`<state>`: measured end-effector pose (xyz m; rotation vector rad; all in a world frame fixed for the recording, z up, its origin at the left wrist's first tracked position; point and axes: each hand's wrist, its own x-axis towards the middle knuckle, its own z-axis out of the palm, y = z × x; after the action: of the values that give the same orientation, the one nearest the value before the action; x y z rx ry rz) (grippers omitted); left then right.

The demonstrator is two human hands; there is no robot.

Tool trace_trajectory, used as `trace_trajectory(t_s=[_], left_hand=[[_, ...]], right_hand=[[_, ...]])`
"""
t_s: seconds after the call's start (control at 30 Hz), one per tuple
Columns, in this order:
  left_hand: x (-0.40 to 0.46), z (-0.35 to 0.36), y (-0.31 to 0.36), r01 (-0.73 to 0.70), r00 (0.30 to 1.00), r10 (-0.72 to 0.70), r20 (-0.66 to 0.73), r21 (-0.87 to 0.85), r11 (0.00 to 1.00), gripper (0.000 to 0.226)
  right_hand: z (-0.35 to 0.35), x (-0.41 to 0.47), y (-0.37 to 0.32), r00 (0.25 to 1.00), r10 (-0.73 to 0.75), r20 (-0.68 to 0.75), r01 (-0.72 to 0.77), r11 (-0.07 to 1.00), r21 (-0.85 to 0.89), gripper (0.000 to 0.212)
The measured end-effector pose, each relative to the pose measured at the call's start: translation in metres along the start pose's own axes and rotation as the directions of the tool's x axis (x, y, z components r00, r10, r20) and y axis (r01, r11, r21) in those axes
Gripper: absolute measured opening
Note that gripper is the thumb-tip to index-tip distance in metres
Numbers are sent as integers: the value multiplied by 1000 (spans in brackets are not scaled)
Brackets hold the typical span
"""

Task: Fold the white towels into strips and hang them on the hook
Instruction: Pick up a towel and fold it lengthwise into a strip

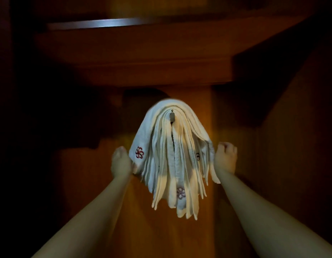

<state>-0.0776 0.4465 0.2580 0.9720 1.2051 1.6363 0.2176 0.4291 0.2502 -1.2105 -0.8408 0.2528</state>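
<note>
Overhead, white towels [172, 155] draped, layered strips.

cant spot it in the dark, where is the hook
In the head view the metal hook pokes out near the top centre of the draped white towels, on the wooden panel.

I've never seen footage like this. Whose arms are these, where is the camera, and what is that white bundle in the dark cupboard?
There is no machine here: these are a person's two bare arms, filmed by one wide-angle camera worn on the head, looking along the arms. That is why the arms seem to grow out of the bottom corners.

The white bundle is a stack of folded white towels, draped over a small metal hook on a wooden panel. Some carry a red embroidered emblem. Above is a wooden shelf, dimly lit.

The left hand touches the left edge of the towels, and the right hand sits at their right edge with curled fingers. The picture is too blurred to tell whether either hand really grips the cloth.
</note>
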Motion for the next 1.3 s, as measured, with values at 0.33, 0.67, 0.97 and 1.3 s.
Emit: trace_trajectory(t_s=[0.33, 0.67, 0.97, 1.3], left_hand=[[-81, 10, -9, -63, 921, -52, 387, 279, 958, 75], [-199, -52, -51, -243, 930, -20, 368, 654, 716, 49], [-349, -73, -155, -510, 705, -148, 693, 641, 573, 52], [-488, 17, -296, -551, 469, -385, 795, 604, 576, 53]], right_hand=[[-20, -52, -1, 737, 289, 611, -157, 952, -261, 65], [-160, -168, -1, 773, 247, 585, 62, 887, -457, 40], [-334, -291, 52, 713, 322, 623, 271, 693, -668, 63], [-553, -369, 147, 783, 505, 363, 105, 468, -877, 66]])
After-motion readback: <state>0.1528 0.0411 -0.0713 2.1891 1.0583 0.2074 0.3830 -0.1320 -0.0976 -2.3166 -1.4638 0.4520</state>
